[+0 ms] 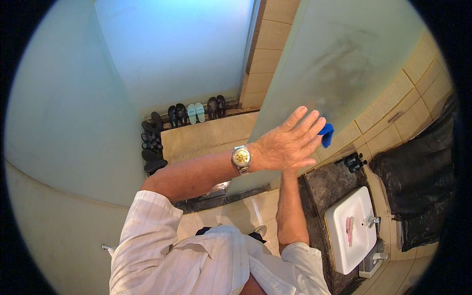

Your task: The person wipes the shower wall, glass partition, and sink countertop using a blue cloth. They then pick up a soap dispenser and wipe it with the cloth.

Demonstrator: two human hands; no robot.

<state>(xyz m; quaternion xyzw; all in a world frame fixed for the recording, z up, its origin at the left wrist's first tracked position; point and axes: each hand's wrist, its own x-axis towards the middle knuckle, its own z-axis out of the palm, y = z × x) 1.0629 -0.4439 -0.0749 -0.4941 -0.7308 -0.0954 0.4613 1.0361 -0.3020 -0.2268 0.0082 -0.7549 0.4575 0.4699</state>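
My left hand (291, 143), back towards me and fingers spread, is raised in front of a frosted glass panel (317, 66). A metal watch with a gold dial (242, 156) is on that wrist. Just beyond the left fingertips shows a piece of blue cloth (327, 135); which hand it rests against, I cannot tell. My right forearm (291, 206) reaches up to the same spot, where the left hand hides the right hand. Dark, cloudy smears (339, 59) mark the glass above both hands.
On the right, a white washbasin (335, 236) with a chrome tap (372, 221) holds a pink item (349, 230). Its dark stone counter (335, 180) carries small dark bottles (354, 162). Black plastic sheeting (416, 166) covers the wall. Several slippers (195, 112) line a beige mat (199, 136).
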